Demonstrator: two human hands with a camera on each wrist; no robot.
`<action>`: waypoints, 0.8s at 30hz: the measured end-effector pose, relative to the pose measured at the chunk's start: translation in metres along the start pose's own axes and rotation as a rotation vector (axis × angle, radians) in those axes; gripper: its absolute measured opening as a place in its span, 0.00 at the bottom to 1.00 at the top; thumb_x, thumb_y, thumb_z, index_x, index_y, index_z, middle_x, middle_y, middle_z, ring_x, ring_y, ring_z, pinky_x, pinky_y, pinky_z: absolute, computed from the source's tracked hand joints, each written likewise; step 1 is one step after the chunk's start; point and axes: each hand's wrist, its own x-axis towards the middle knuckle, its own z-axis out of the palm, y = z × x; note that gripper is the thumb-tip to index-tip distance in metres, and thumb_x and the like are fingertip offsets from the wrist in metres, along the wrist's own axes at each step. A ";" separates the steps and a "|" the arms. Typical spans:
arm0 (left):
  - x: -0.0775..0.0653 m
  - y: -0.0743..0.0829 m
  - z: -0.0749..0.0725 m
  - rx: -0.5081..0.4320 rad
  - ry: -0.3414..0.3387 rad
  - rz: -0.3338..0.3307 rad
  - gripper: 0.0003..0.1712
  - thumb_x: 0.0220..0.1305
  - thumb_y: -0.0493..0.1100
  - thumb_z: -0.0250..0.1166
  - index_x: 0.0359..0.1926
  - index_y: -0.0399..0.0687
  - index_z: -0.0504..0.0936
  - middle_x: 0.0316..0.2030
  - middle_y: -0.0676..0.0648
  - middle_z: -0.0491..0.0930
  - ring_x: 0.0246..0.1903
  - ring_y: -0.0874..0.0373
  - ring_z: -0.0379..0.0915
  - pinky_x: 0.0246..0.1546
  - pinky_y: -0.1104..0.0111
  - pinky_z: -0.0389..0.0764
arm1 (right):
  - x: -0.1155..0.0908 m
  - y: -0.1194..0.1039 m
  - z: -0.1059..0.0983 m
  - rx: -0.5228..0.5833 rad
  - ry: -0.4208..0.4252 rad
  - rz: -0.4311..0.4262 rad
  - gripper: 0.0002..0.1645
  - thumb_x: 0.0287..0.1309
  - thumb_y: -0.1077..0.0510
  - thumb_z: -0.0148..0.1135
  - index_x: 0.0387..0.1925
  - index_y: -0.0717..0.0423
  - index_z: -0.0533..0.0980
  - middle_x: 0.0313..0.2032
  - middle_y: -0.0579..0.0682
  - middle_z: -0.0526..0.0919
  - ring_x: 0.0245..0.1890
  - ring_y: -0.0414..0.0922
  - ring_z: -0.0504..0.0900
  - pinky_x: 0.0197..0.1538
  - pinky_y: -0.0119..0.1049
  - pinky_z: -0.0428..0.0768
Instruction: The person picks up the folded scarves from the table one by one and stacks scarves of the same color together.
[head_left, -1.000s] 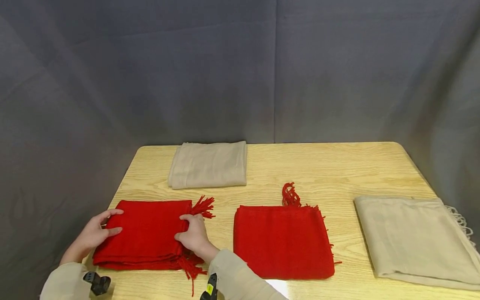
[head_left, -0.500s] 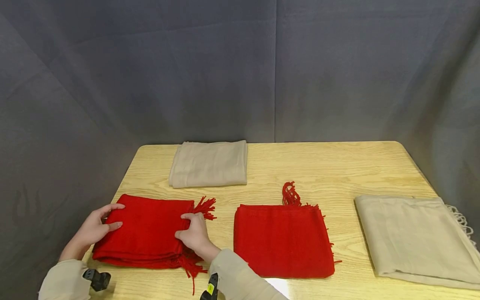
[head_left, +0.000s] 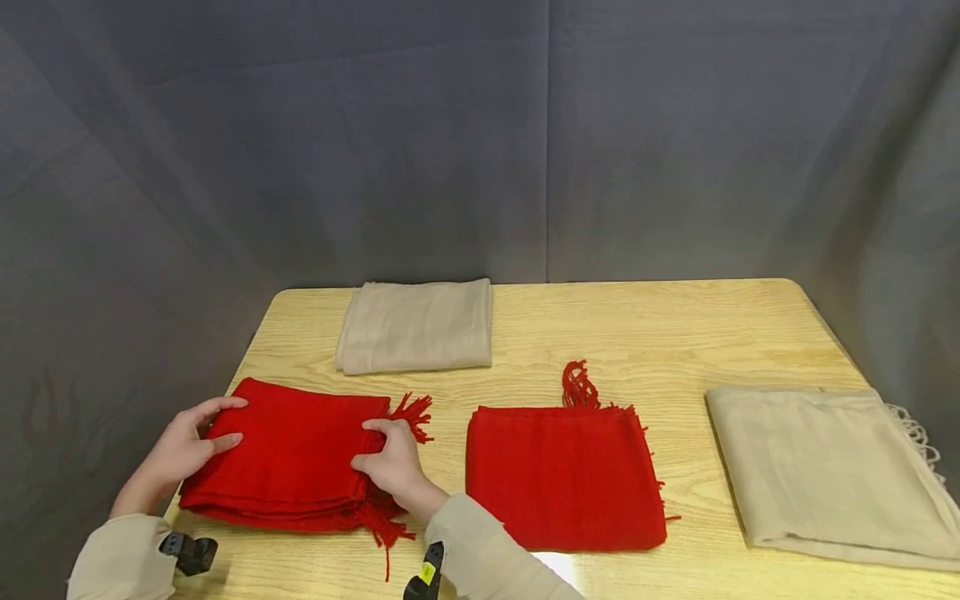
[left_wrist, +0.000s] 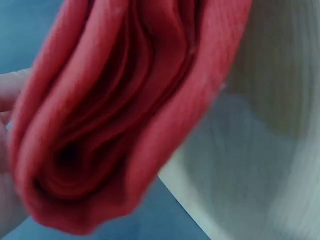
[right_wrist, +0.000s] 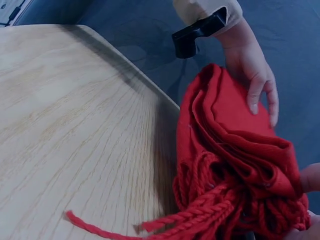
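A folded red scarf (head_left: 292, 450) with twisted tassels lies between my two hands at the left of the table in the head view. My left hand (head_left: 178, 450) grips its left end, thumb and index finger over the top and the other fingers hidden. The right hand (head_left: 397, 467) holds the tasselled right end. Stacked folds of the scarf (left_wrist: 100, 125) fill the left wrist view, its rounded edge reaching past the table edge. From the right wrist, tassels (right_wrist: 210, 205) hang below the layers, and the left hand (right_wrist: 250, 65) shows at the far end.
A second folded red scarf (head_left: 566, 479) lies right of my right hand. One folded beige cloth (head_left: 420, 325) is at the back left, another beige cloth (head_left: 832, 475) with fringe at the right. Dark curtains (head_left: 480, 150) surround the wooden table (head_left: 637, 333).
The left end of the held scarf has risen and shifted slightly away from me, its far left corner higher. Both hands keep their hold. The other cloths stay put.
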 end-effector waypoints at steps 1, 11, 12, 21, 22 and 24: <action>0.000 0.003 -0.001 -0.001 0.013 0.012 0.27 0.55 0.30 0.62 0.56 0.31 0.67 0.50 0.30 0.69 0.42 0.51 0.67 0.37 0.65 0.71 | 0.000 -0.001 -0.001 0.006 0.008 -0.003 0.28 0.38 0.72 0.65 0.47 0.62 0.75 0.41 0.50 0.68 0.35 0.42 0.68 0.32 0.30 0.72; 0.003 0.022 -0.009 0.036 0.078 0.101 0.25 0.55 0.30 0.62 0.55 0.34 0.69 0.46 0.34 0.72 0.32 0.68 0.66 0.31 0.74 0.71 | 0.000 -0.009 -0.007 0.061 0.050 -0.024 0.27 0.39 0.72 0.64 0.48 0.61 0.75 0.42 0.48 0.69 0.39 0.43 0.67 0.37 0.32 0.72; 0.002 0.023 -0.008 0.034 0.080 0.098 0.25 0.55 0.30 0.62 0.55 0.34 0.69 0.45 0.34 0.72 0.32 0.67 0.66 0.31 0.74 0.70 | 0.000 -0.010 -0.008 0.061 0.050 -0.031 0.27 0.39 0.72 0.64 0.48 0.61 0.75 0.42 0.48 0.69 0.38 0.43 0.66 0.37 0.32 0.71; 0.003 0.019 -0.005 0.010 0.112 0.111 0.26 0.56 0.30 0.62 0.56 0.35 0.68 0.49 0.35 0.70 0.36 0.74 0.64 0.34 0.78 0.69 | -0.002 -0.020 -0.015 0.075 0.071 -0.062 0.26 0.38 0.73 0.62 0.46 0.61 0.76 0.42 0.49 0.69 0.39 0.44 0.67 0.38 0.32 0.71; 0.003 0.019 -0.004 0.006 0.120 0.118 0.26 0.55 0.30 0.62 0.56 0.34 0.69 0.49 0.36 0.71 0.36 0.74 0.64 0.34 0.79 0.69 | -0.002 -0.021 -0.016 0.075 0.072 -0.064 0.26 0.38 0.73 0.62 0.46 0.61 0.76 0.42 0.49 0.69 0.39 0.44 0.67 0.39 0.32 0.71; 0.003 0.021 -0.004 -0.003 0.137 0.131 0.26 0.55 0.30 0.62 0.56 0.34 0.69 0.48 0.38 0.71 0.36 0.74 0.65 0.34 0.79 0.69 | -0.001 -0.024 -0.018 0.078 0.074 -0.069 0.26 0.38 0.73 0.62 0.46 0.61 0.76 0.42 0.49 0.70 0.41 0.44 0.68 0.40 0.33 0.71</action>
